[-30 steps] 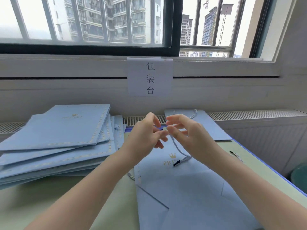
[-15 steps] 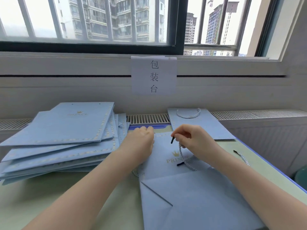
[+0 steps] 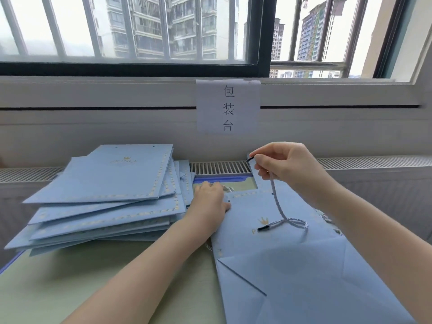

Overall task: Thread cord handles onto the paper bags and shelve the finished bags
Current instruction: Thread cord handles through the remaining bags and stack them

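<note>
We pinch the pale blue cord [image 3: 277, 202] near its black tip with our right hand [image 3: 284, 163], raised above the flat light blue paper bag [image 3: 304, 265] on the near right of the table [image 3: 70, 277]. The cord's other end loops on the bag. Our left hand [image 3: 209, 202] presses the bag's far left corner, fingers curled. A stack of bags [image 3: 105, 190] lies left.

Paper sign [image 3: 228, 106] reads 包装台 (bag lettering blurred).
</note>
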`<state>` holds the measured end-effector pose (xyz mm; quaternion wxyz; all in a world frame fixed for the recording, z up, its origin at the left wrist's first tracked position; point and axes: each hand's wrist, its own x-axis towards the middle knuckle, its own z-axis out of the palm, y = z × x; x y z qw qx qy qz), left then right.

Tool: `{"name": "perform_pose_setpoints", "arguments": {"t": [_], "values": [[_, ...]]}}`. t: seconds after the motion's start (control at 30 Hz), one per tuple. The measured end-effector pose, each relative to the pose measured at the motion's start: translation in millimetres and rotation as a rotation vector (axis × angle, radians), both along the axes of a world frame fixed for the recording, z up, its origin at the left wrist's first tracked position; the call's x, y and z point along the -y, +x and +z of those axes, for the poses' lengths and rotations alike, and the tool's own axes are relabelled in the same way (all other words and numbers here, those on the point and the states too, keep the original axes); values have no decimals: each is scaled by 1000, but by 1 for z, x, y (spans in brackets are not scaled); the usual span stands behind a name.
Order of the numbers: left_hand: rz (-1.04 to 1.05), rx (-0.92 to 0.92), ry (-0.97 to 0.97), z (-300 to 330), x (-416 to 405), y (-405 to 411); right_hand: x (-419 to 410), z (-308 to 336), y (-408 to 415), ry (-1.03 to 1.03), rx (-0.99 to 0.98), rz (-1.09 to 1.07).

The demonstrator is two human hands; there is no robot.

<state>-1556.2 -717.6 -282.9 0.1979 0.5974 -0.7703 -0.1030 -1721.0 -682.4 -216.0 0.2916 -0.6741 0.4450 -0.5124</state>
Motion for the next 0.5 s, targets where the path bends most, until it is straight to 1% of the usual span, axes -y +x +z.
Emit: {"name": "perform_pose_setpoints", "arguments": {"t": [0.13, 0.2, 0.37, 0.5], "values": [[4, -47, -31, -1, 1, 0, 22, -17, 19, 22, -313, -57], [6, -64, -53, -2, 1, 0, 31, -31, 24, 15, -393, -97], [18, -77, -101, -5, 2, 1, 34, -62, 25, -37, -375, -183], [34, -171, -111, -4, 4, 2, 30, -71, 22, -63, -399, -162]]}}
